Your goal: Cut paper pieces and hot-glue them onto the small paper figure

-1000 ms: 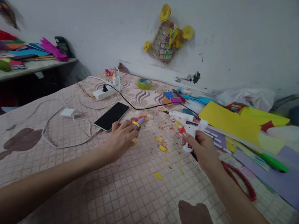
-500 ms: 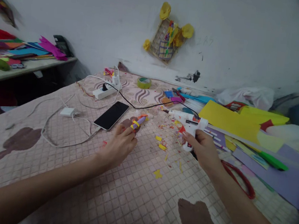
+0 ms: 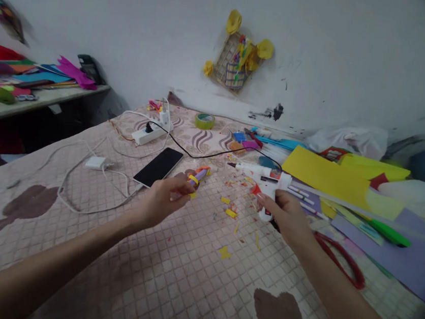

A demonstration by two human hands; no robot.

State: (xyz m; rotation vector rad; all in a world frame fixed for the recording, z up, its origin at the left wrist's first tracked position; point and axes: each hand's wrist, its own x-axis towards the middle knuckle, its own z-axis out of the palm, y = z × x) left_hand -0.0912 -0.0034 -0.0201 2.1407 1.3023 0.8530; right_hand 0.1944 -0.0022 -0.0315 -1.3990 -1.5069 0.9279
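White glue gun (image 3: 269, 188) well right of phone (image 3: 158, 167), clasped in right hand (image 3: 289, 212), nozzle pointing toward phone. Purple roll (image 3: 199, 176) with yellow band just right of phone, at fingertips of left hand (image 3: 164, 200); whether pinched, cannot tell. Hands well apart above tabletop (image 3: 191, 280). Gun's dark label too small to read; print on tape (image 3: 204, 122), beyond phone, also illegible.

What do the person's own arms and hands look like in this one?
The left hand and right hand are ungloved. The left forearm and right forearm are bare, with no sleeve, watch or bracelet visible.
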